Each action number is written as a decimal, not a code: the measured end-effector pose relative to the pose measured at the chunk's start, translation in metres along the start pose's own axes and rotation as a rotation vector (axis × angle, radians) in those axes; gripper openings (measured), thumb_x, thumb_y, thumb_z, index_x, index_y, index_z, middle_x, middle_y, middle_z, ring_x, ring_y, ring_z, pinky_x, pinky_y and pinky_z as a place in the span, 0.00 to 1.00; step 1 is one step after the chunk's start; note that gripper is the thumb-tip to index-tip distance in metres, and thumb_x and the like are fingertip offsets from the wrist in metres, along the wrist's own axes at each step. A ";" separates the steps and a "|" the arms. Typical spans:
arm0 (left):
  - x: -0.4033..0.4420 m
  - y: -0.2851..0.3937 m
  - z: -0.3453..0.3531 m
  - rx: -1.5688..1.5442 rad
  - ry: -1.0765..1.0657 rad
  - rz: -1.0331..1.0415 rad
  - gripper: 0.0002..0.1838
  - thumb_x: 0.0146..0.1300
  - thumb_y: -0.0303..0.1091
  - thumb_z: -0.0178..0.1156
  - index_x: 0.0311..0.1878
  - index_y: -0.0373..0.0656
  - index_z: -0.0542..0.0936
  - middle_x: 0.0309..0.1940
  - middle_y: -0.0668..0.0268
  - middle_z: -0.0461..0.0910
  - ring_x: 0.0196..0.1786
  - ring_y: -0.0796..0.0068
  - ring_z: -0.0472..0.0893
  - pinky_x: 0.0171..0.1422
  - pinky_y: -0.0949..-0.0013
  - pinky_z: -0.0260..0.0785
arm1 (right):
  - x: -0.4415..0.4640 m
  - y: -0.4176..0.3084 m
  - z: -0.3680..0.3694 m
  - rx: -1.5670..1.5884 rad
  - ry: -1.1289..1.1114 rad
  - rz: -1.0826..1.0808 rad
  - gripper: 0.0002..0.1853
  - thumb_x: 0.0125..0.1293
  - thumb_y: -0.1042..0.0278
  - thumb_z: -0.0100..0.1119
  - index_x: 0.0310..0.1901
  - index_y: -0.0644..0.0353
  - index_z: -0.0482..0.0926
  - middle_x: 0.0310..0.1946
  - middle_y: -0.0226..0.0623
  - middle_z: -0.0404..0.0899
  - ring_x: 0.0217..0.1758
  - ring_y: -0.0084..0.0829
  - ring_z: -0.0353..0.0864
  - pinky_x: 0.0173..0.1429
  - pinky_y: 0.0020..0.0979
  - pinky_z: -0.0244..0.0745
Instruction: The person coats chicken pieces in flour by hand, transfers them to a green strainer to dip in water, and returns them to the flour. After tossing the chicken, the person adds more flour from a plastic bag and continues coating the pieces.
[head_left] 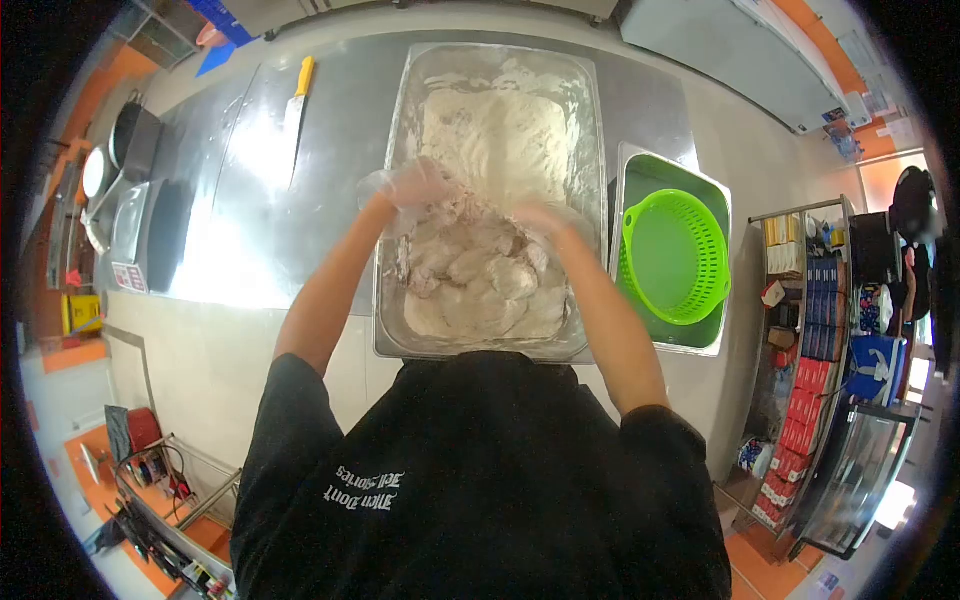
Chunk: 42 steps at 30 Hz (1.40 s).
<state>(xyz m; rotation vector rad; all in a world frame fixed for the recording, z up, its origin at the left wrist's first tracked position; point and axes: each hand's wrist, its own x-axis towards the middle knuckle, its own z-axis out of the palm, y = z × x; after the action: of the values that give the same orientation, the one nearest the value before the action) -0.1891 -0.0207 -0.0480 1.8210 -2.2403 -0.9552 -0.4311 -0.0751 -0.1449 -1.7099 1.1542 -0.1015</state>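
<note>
inside tray (500,62), hands (418,183) (547,214) apparently touch powder (490,140)

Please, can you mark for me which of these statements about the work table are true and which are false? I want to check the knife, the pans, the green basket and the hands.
1. The knife lies on the steel table, left of the large pan. True.
2. The green basket stands inside the large pan. False: it is in the smaller pan, to the right.
3. The left hand and the right hand are both at the large pan. True.
4. The knife has a black handle. False: its handle is yellow.
5. The pale powder is in the large pan. True.
</note>
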 end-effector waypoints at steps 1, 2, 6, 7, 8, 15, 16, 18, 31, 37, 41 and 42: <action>-0.007 0.010 -0.011 -0.158 -0.021 -0.151 0.16 0.58 0.46 0.58 0.36 0.42 0.82 0.27 0.57 0.79 0.28 0.60 0.77 0.31 0.61 0.70 | 0.005 0.001 -0.001 -0.108 -0.070 0.005 0.20 0.52 0.57 0.55 0.34 0.70 0.79 0.35 0.54 0.79 0.39 0.38 0.80 0.43 0.38 0.72; -0.008 0.008 -0.011 -0.234 -0.026 -0.118 0.16 0.57 0.46 0.58 0.35 0.42 0.82 0.26 0.57 0.79 0.27 0.61 0.77 0.30 0.61 0.69 | -0.004 -0.010 -0.001 -0.119 -0.020 0.048 0.20 0.52 0.58 0.55 0.36 0.71 0.79 0.36 0.54 0.79 0.40 0.39 0.80 0.44 0.38 0.72; -0.010 0.004 -0.018 -0.209 0.060 0.017 0.17 0.57 0.46 0.58 0.34 0.40 0.82 0.28 0.55 0.80 0.27 0.62 0.78 0.30 0.60 0.69 | -0.014 -0.053 -0.017 -0.484 -0.014 0.005 0.20 0.54 0.60 0.53 0.37 0.72 0.79 0.38 0.53 0.79 0.42 0.42 0.79 0.46 0.38 0.72; -0.010 0.008 -0.022 -0.123 0.106 0.052 0.16 0.58 0.44 0.57 0.34 0.39 0.81 0.29 0.54 0.80 0.28 0.61 0.79 0.31 0.60 0.70 | -0.011 -0.058 -0.022 -0.655 -0.064 -0.057 0.19 0.54 0.60 0.53 0.36 0.71 0.79 0.38 0.53 0.79 0.42 0.42 0.80 0.46 0.38 0.73; -0.008 0.012 -0.027 0.154 0.097 0.122 0.19 0.59 0.45 0.54 0.35 0.36 0.80 0.30 0.51 0.79 0.29 0.61 0.79 0.31 0.60 0.70 | -0.013 -0.058 -0.025 -0.665 0.036 -0.010 0.17 0.54 0.61 0.53 0.34 0.70 0.80 0.35 0.53 0.80 0.39 0.44 0.80 0.44 0.39 0.73; 0.037 0.074 0.003 0.444 0.318 -0.070 0.26 0.60 0.40 0.48 0.50 0.21 0.69 0.39 0.40 0.77 0.38 0.48 0.80 0.40 0.58 0.73 | -0.068 -0.159 -0.035 -0.858 0.490 -0.017 0.16 0.52 0.57 0.58 0.26 0.65 0.82 0.28 0.50 0.81 0.31 0.44 0.82 0.38 0.39 0.76; 0.040 0.075 0.009 0.612 0.352 0.027 0.28 0.59 0.38 0.49 0.52 0.19 0.67 0.39 0.41 0.77 0.39 0.47 0.80 0.41 0.58 0.73 | -0.083 -0.167 -0.042 -0.834 0.440 0.018 0.16 0.52 0.58 0.58 0.26 0.65 0.82 0.29 0.51 0.81 0.32 0.44 0.82 0.38 0.39 0.76; 0.036 0.059 0.004 0.813 0.659 0.087 0.21 0.62 0.37 0.48 0.46 0.24 0.71 0.36 0.44 0.77 0.34 0.51 0.80 0.36 0.59 0.74 | -0.092 -0.181 -0.058 -0.778 0.426 0.059 0.15 0.52 0.59 0.57 0.26 0.65 0.82 0.30 0.51 0.81 0.34 0.45 0.82 0.39 0.38 0.76; 0.009 0.124 -0.055 1.155 0.456 0.308 0.18 0.67 0.41 0.48 0.38 0.32 0.76 0.24 0.58 0.78 0.27 0.67 0.78 0.31 0.70 0.73 | -0.186 -0.083 -0.122 -0.062 0.487 -0.092 0.23 0.58 0.55 0.58 0.48 0.66 0.74 0.43 0.40 0.79 0.46 0.33 0.79 0.47 0.31 0.74; 0.067 0.195 -0.016 -0.110 0.567 0.907 0.09 0.58 0.39 0.55 0.24 0.49 0.78 0.28 0.64 0.80 0.33 0.67 0.78 0.30 0.64 0.70 | -0.271 -0.041 -0.171 0.235 0.545 0.056 0.26 0.53 0.60 0.65 0.50 0.66 0.71 0.41 0.38 0.76 0.42 0.25 0.76 0.43 0.27 0.72; 0.119 0.271 0.040 -0.133 0.509 0.708 0.12 0.57 0.42 0.56 0.26 0.44 0.81 0.29 0.58 0.80 0.31 0.60 0.78 0.39 0.60 0.71 | -0.274 0.001 -0.168 0.087 0.804 0.224 0.20 0.48 0.56 0.67 0.32 0.67 0.79 0.26 0.33 0.77 0.29 0.21 0.73 0.31 0.28 0.67; 0.132 0.279 0.057 -0.072 0.464 0.709 0.14 0.57 0.43 0.55 0.26 0.42 0.81 0.28 0.56 0.80 0.31 0.58 0.77 0.40 0.60 0.71 | -0.269 -0.002 -0.173 -0.090 0.819 0.497 0.20 0.48 0.55 0.68 0.27 0.67 0.79 0.22 0.32 0.76 0.26 0.20 0.72 0.29 0.28 0.66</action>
<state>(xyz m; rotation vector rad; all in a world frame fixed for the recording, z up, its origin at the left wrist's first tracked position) -0.4885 -0.0942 0.0123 0.9388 -2.2214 -0.4151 -0.6698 0.0013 0.0540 -1.4223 2.1816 -0.4758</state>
